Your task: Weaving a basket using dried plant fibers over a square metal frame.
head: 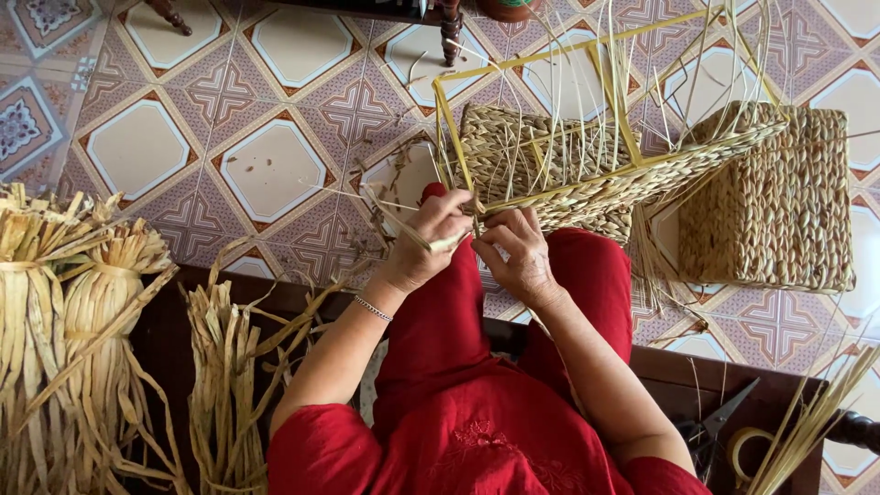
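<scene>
Resting on the red-trousered lap, the left hand (423,246) pinches a flat pale straw strand (417,236) between curled fingers, the strand running across them toward the frame. Just beside it, the right hand (518,252) closes its fingertips on the near edge of the half-woven basket on a yellow metal frame (550,160) (loose stalks fan upward from it). Farther right on the patterned tile floor (275,110) sits a finished rectangular woven straw basket (775,202).

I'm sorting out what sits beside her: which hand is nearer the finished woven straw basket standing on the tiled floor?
Right. The right hand is closer to the finished woven straw basket; the left hand is farther off, beyond the right.
</scene>
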